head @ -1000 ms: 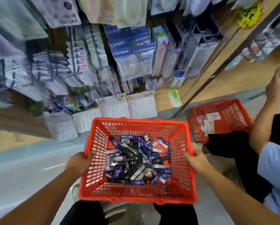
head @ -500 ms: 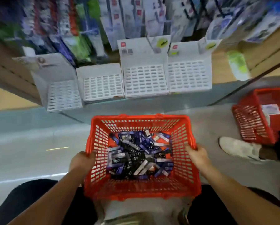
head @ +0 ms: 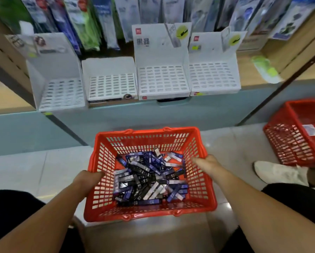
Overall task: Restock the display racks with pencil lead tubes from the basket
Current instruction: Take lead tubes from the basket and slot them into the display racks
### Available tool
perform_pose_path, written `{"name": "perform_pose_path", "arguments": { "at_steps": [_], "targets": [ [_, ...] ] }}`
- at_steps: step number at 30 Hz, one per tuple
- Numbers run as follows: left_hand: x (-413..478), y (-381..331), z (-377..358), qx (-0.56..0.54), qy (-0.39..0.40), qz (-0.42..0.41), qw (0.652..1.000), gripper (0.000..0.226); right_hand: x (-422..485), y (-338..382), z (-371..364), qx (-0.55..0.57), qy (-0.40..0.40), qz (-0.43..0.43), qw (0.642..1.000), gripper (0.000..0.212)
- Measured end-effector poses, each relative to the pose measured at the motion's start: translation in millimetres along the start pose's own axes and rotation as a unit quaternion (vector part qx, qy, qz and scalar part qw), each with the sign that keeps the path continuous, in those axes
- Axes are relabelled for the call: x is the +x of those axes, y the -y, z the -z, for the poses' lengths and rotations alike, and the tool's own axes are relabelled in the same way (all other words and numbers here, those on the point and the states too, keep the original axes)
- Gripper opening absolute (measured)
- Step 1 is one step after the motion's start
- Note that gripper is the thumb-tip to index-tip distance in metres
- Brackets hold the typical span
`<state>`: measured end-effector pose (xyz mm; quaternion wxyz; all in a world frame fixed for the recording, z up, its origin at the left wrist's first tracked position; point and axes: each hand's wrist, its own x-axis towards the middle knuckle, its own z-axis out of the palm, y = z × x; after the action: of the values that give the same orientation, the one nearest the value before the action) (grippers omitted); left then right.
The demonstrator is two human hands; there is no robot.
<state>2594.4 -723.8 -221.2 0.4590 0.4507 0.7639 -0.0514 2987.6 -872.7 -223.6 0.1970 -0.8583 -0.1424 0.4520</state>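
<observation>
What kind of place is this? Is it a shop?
Most likely a stationery shop: packets hang in rows, white display racks stand below them, and a red basket holds pencil lead tubes.

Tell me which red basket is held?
The middle basket, heaped with lead tubes: the left hand and right hand grip its side rims. The other basket at the right is untouched.

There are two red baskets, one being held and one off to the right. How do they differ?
The near basket holds a heap of tubes; the far basket shows only a pale slip. The left hand and right hand grip the near basket's side rims; no hand touches the far basket, beside a white shoe. The near basket is fully in view; the far basket is cut by the frame edge. Both are red plastic lattice.
</observation>
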Motion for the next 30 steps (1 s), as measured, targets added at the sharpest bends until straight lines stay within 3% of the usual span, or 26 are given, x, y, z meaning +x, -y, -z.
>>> {"name": "perform_pose_path", "arguments": {
  "at_steps": [3,7,9,11,13,15,18,24,30],
  "targets": [
    [-7,4,0,-0.001,0.010,-0.009,1.000,0.035,-10,2,-3,-0.001,-0.032,0.019,0.999,0.054],
    [-15,-4,-2,0.070,-0.054,-0.065,0.994,0.057,-45,13,-19,-0.202,-0.133,0.087,0.966,0.065],
    [-25,-10,-5,0.165,-0.114,-0.134,0.971,0.067,-58,15,-25,-0.229,-0.151,0.077,0.959,0.072],
    [-39,-14,-13,0.226,-0.147,-0.237,0.933,0.063,-62,10,-28,-0.260,-0.174,0.085,0.946,0.070],
    [-45,-16,-23,0.279,-0.122,-0.313,0.900,0.058,-63,1,-34,-0.299,-0.194,0.119,0.927,0.063],
    [-44,-20,-35,0.281,-0.063,-0.335,0.897,0.059,-58,-6,-41,-0.319,-0.205,0.204,0.902,0.055],
    [-34,-29,-54,0.275,-0.003,-0.336,0.901,0.063,-42,-1,-54,-0.369,-0.147,0.290,0.871,0.047],
    [-2,-61,-84,0.323,0.085,-0.316,0.888,0.061,2,53,-73,-0.356,0.061,0.219,0.907,0.049],
    [23,-86,-100,0.360,0.132,-0.285,0.878,0.040,40,76,-87,-0.343,0.127,0.187,0.912,0.046]
  ]
}}
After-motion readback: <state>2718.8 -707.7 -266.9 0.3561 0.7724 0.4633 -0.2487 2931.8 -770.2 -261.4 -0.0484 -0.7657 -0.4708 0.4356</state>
